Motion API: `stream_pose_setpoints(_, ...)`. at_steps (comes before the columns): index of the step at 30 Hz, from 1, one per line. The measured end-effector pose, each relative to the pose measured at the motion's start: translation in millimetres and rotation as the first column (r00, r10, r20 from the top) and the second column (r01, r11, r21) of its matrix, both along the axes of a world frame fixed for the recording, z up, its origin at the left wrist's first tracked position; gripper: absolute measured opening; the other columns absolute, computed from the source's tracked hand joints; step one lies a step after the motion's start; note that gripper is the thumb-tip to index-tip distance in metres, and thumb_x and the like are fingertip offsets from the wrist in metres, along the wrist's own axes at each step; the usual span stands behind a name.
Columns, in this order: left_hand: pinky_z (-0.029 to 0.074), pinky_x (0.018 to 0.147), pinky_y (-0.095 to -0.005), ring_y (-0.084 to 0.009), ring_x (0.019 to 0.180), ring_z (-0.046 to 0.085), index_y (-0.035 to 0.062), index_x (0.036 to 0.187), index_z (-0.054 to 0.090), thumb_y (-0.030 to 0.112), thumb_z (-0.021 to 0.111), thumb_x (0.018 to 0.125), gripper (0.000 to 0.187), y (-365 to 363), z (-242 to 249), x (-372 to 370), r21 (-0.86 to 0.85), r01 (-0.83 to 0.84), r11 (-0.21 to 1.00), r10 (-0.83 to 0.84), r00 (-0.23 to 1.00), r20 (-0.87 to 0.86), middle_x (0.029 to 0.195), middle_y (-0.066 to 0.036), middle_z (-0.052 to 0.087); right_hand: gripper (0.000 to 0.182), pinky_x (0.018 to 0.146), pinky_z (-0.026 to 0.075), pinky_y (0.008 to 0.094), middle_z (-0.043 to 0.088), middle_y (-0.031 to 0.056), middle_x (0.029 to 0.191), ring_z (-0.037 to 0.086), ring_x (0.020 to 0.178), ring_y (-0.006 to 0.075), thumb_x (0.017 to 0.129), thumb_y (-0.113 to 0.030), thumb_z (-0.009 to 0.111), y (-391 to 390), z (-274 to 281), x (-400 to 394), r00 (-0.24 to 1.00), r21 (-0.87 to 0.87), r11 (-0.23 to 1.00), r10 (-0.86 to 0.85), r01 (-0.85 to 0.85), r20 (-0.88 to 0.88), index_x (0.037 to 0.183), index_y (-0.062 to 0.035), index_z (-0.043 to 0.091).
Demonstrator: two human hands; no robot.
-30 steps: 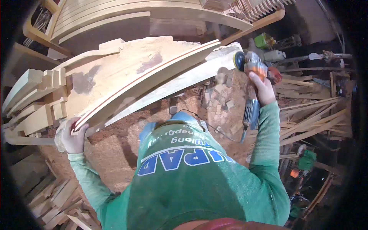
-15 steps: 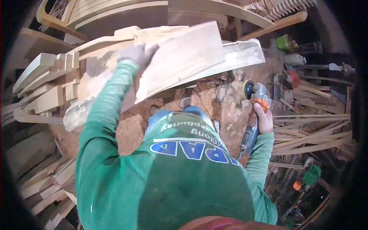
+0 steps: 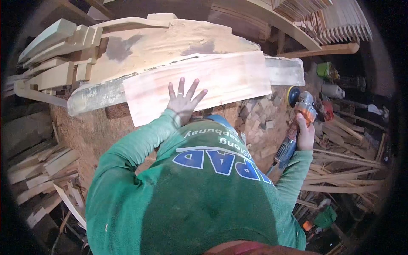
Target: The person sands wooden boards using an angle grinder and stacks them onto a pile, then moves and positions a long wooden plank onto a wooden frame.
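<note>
A wide, pale wooden board [image 3: 229, 78] lies across the front edge of the workbench [image 3: 148, 42]. My left hand [image 3: 183, 104] rests on its near side, palm down and fingers spread, with a ring on one finger. Off to the right, my right hand [image 3: 305, 131] is wrapped around an angle grinder [image 3: 293, 134] with an orange and blue body. The grinder's round yellow-rimmed disc [image 3: 293, 96] points away from me and touches nothing.
Cut curved wood pieces [image 3: 59, 46] are stacked at the bench's left end. Small offcuts [image 3: 259, 114] and sawdust cover the floor. Long thin strips [image 3: 348, 178] lie on the right, more scraps [image 3: 51, 165] on the left. A slatted wooden stack [image 3: 331, 25] stands at the back right.
The board has come down from a raised, tilted position to lie on the bench. My left hand has moved from its left end onto its face. The grinder has shifted slightly right.
</note>
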State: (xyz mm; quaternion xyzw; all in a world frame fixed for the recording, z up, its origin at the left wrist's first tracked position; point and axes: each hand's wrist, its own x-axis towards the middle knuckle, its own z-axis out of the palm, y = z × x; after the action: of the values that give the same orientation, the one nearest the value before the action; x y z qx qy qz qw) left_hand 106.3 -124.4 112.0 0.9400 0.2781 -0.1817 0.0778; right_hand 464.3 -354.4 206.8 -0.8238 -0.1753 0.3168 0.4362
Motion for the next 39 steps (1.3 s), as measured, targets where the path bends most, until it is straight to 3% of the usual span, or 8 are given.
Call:
stream_pose_setpoints(4, 0.014, 0.108, -0.0807, -0.0578, 0.146, 0.017, 0.0237, 0.159, 0.025, 0.060, 0.066, 0.082, 0.094, -6.9, 7.3, -16.6, 0.017, 0.031, 0.999, -0.034, 0.982, 0.187, 0.165, -0.015, 0.019, 0.042, 0.094, 0.046, 0.0301, 0.067, 0.0063, 0.115, 0.061, 0.103, 0.0143, 0.095, -0.030, 0.068, 21.6, 17.3, 1.9, 0.994, 0.192, 0.978, 0.068, -0.083, 0.082, 0.122, 0.0016, 0.064)
stream_pose_setpoints(8, 0.034, 0.110, -0.0659, -0.0550, 0.136, 0.039, 0.0203, 0.157, 0.029, 0.042, 0.066, 0.086, 0.083, 20.7, 77.6, -33.2, -0.250, 0.105, 0.963, -0.067, 0.986, 0.155, 0.159, -0.018, 0.035, 0.043, 0.097, 0.045, 0.0297, 0.067, 0.0062, 0.118, 0.061, 0.106, 0.0163, 0.095, -0.028, 0.067, 42.0, 58.2, 11.0, 0.986, 0.160, 0.980, 0.095, -0.116, 0.135, 0.125, 0.0021, 0.062)
stream_pose_setpoints(9, 0.048, 0.103, -0.0519, -0.0423, 0.127, 0.056, 0.0191, 0.152, 0.039, 0.029, 0.066, 0.085, 0.073, 27.2, 79.2, -43.1, -0.122, 0.167, 0.978, -0.138, 0.966, 0.218, 0.153, -0.015, 0.045, 0.040, 0.093, 0.046, 0.0274, 0.067, 0.0047, 0.113, 0.061, 0.101, 0.0140, 0.095, -0.026, 0.067, 46.4, 65.4, 9.8, 0.987, 0.179, 0.980, 0.063, -0.089, 0.145, 0.124, 0.0014, 0.062)
stream_pose_setpoints(13, 0.057, 0.078, -0.0422, -0.0318, 0.086, 0.071, 0.0161, 0.126, 0.063, 0.032, 0.067, 0.084, 0.045, 62.9, 116.0, -49.4, -0.118, 0.030, 0.993, 0.006, 0.955, 0.296, 0.115, -0.014, 0.070, 0.038, 0.071, 0.046, 0.0232, 0.064, -0.0003, 0.097, 0.056, 0.078, 0.0070, 0.096, -0.026, 0.067, 66.7, 92.6, -1.6, 0.994, 0.225, 0.969, 0.098, -0.106, 0.045, 0.123, -0.0008, 0.062)
stream_pose_setpoints(18, 0.056, 0.077, -0.0469, -0.0338, 0.088, 0.071, 0.0155, 0.116, 0.066, 0.041, 0.068, 0.089, 0.037, 107.4, 139.7, -89.8, 0.025, -0.337, 0.941, 0.324, 0.922, 0.210, 0.097, -0.013, 0.073, 0.038, 0.068, 0.045, 0.0225, 0.064, -0.0007, 0.097, 0.056, 0.076, 0.0067, 0.095, -0.025, 0.067, 101.0, 112.8, -60.4, 0.957, 0.185, 0.941, 0.289, -0.283, -0.008, 0.125, -0.0017, 0.061)
stream_pose_setpoints(22, 0.056, 0.077, -0.0445, -0.0345, 0.089, 0.070, 0.0132, 0.113, 0.067, 0.037, 0.075, 0.084, 0.038, 132.6, 155.2, -160.7, 0.043, -0.422, 0.906, 0.398, 0.880, 0.259, 0.095, -0.017, 0.072, 0.042, 0.090, 0.046, 0.0269, 0.066, 0.0035, 0.111, 0.059, 0.098, 0.0099, 0.093, -0.023, 0.070, 121.5, 102.0, -102.3, 0.899, 0.164, 0.890, 0.436, -0.425, -0.036, 0.126, 0.0007, 0.060)
stream_pose_setpoints(28, 0.055, 0.080, -0.0347, -0.0193, 0.089, 0.071, 0.0046, 0.108, 0.069, 0.012, 0.087, 0.072, 0.041, 147.0, 112.6, -230.7, -0.571, -0.431, 0.699, 0.714, 0.462, 0.526, 0.095, -0.009, 0.074, 0.043, 0.097, 0.046, 0.0282, 0.065, 0.0060, 0.118, 0.059, 0.106, 0.0110, 0.093, -0.016, 0.070, 155.8, 95.0, -156.6, 0.814, 0.265, 0.815, 0.562, -0.515, -0.148, 0.129, 0.0026, 0.055)
stream_pose_setpoints(39, 0.058, 0.085, -0.0317, -0.0168, 0.096, 0.072, 0.0027, 0.117, 0.068, 0.011, 0.085, 0.076, 0.045, 138.7, 80.9, -235.8, -0.480, -0.447, 0.755, 0.654, 0.452, 0.607, 0.102, -0.011, 0.075, 0.045, 0.090, 0.049, 0.0278, 0.064, 0.0053, 0.115, 0.060, 0.099, 0.0105, 0.092, -0.015, 0.071, 201.3, 120.2, -228.4, 0.704, 0.133, 0.700, 0.710, -0.701, -0.026, 0.129, 0.0033, 0.052)
